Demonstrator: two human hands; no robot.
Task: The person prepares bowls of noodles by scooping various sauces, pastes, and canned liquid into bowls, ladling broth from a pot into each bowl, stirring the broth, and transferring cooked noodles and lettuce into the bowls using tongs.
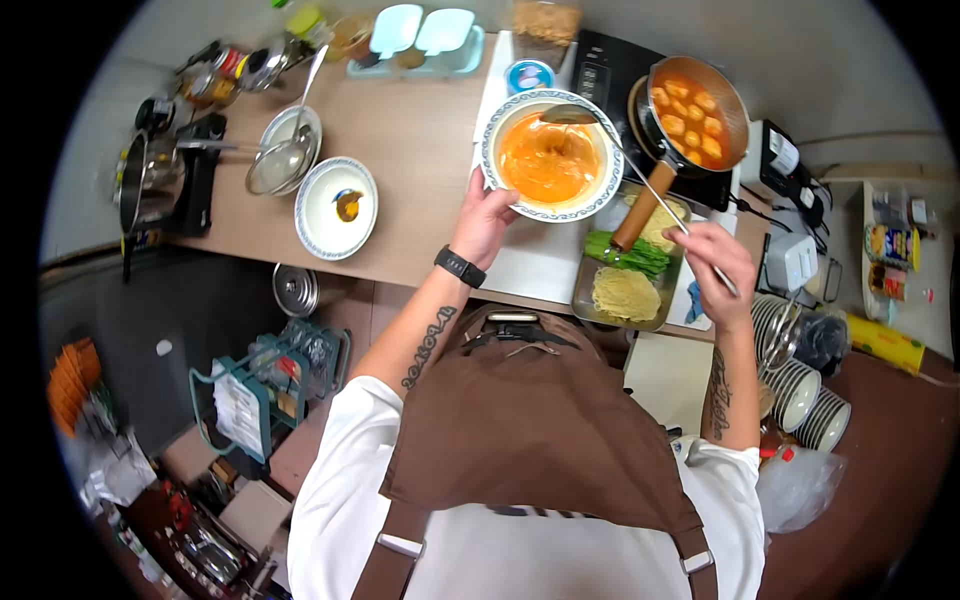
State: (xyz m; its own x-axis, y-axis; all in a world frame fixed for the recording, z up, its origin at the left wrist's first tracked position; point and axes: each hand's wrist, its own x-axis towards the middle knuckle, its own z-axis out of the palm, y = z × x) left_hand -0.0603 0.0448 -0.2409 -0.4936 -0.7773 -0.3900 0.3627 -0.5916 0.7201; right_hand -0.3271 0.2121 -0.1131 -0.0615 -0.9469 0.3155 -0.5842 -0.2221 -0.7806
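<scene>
Left hand, thumb over rim, grips the patterned bowl [606, 180] at its fingertips, orange broth [545, 185] already in; right hand [718, 265], closed round the ladle [568, 114], holds its head over it; noodles [627, 295] and leafy greens [645, 257] still untransferred beside right hand.

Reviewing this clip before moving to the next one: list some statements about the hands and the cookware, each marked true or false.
1. The left hand grips the rim of the orange-filled bowl. True.
2. A watch is on the right wrist. False: the watch is on the left wrist.
3. The pan contains pieces in reddish liquid. True.
4. The right hand holds the pan's handle. False: the right hand holds the ladle.
5. Greens lie in the metal tray. True.
</scene>
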